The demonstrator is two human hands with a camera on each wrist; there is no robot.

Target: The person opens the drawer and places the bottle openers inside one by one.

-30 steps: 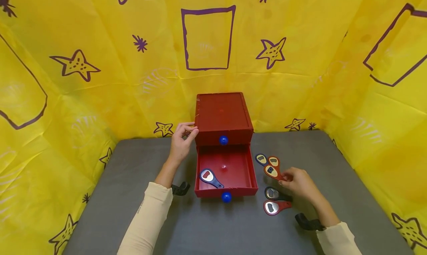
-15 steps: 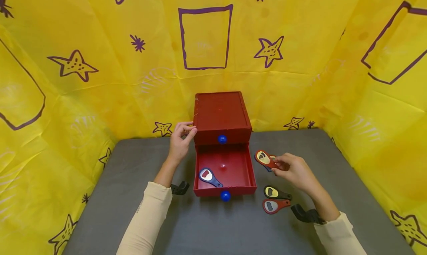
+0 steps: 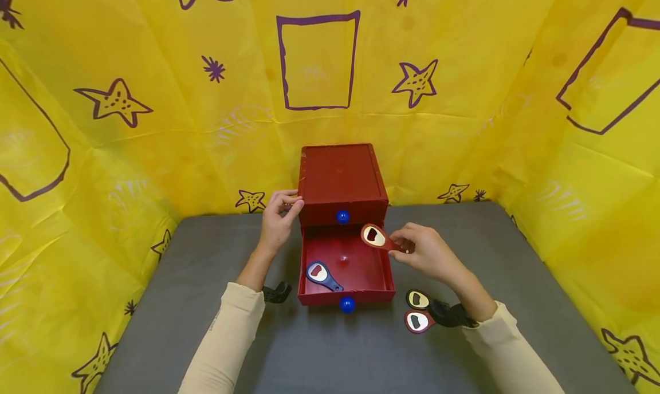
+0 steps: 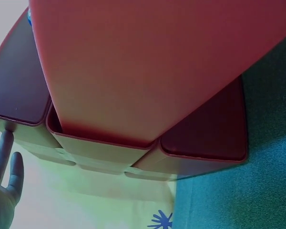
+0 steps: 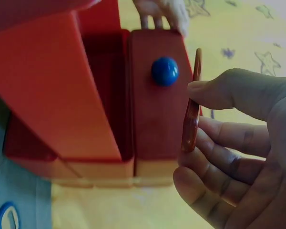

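Note:
In the head view my right hand (image 3: 430, 253) pinches a red bottle opener (image 3: 373, 236) by its handle, above the right rear part of the pulled-out red drawer (image 3: 346, 297). The right wrist view shows this bottle opener (image 5: 191, 117) edge-on between thumb and fingertips. Inside the drawer, at its front left, lies a blue bottle opener (image 3: 321, 274). My left hand (image 3: 278, 219) rests its fingertips against the upper left side of the red drawer cabinet (image 3: 340, 173), fingers loosely extended. Right of the drawer lie a black bottle opener (image 3: 416, 299) and another red one (image 3: 418, 321), handles covered by the right wrist strap.
A blue knob (image 3: 348, 305) sticks out from the open drawer's front, and another blue knob (image 3: 342, 217) from the closed drawer above. Another blue bottle opener (image 5: 7, 217) lies on the grey table (image 3: 319, 354). Yellow cloth (image 3: 232, 148) walls enclose the table.
My right hand has picked up the red bottle opener from right of the drawer and carried it left, over the drawer. The left hand has stayed on the cabinet's side.

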